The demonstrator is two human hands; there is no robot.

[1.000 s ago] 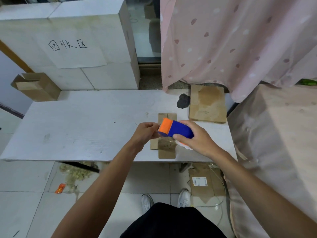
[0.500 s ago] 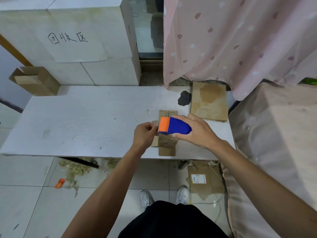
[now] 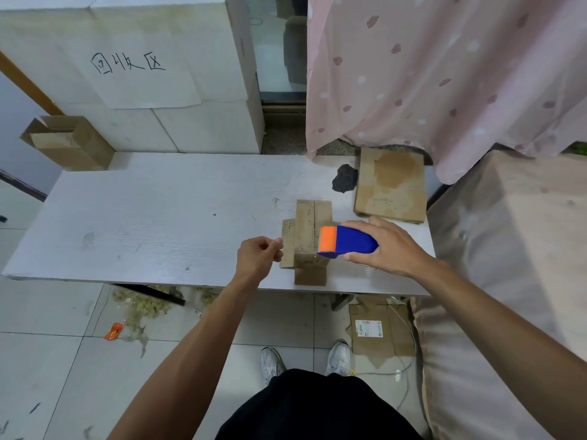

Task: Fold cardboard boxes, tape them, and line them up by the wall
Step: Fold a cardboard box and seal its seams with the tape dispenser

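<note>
A: Where's the small brown cardboard box [image 3: 309, 230]?
B: On the white counter [image 3: 158, 217], near its front edge, flaps splayed.
A: And the hands?
B: The right hand [image 3: 390, 246] grips a blue-and-orange tape dispenser [image 3: 349, 241] over the box, hiding its right side. The left hand [image 3: 257, 257] is curled just beside the box; I can't tell whether it pinches tape.

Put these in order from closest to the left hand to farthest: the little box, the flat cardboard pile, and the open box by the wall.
1. Little box, right beside the left hand.
2. Flat cardboard pile, farther back on the right.
3. Open box, far left by the wall.
</note>
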